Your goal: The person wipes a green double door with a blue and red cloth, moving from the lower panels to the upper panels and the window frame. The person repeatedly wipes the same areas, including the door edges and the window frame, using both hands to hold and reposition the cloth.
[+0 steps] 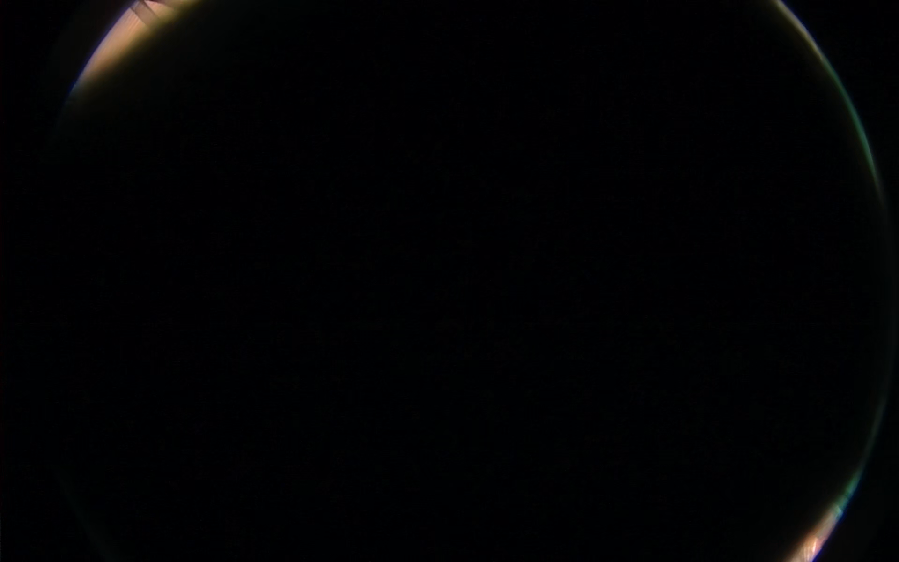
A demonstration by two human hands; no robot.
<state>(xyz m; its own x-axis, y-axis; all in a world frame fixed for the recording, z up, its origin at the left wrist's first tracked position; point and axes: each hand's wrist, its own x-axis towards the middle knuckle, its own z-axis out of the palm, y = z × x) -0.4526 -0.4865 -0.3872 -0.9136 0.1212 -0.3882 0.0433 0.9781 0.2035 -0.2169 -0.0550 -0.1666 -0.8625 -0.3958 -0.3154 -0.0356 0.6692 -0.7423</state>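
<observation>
Nearly the whole head view is black, as if the lens were covered or lay against something dark. Neither my left hand nor my right hand can be made out. No object before me shows in the darkness. What blocks the view cannot be told.
A blurred sliver of warm light shows at the upper left rim, with a dark line across its top. A smaller bright patch glows at the lower right. A thin greenish arc runs along the right rim.
</observation>
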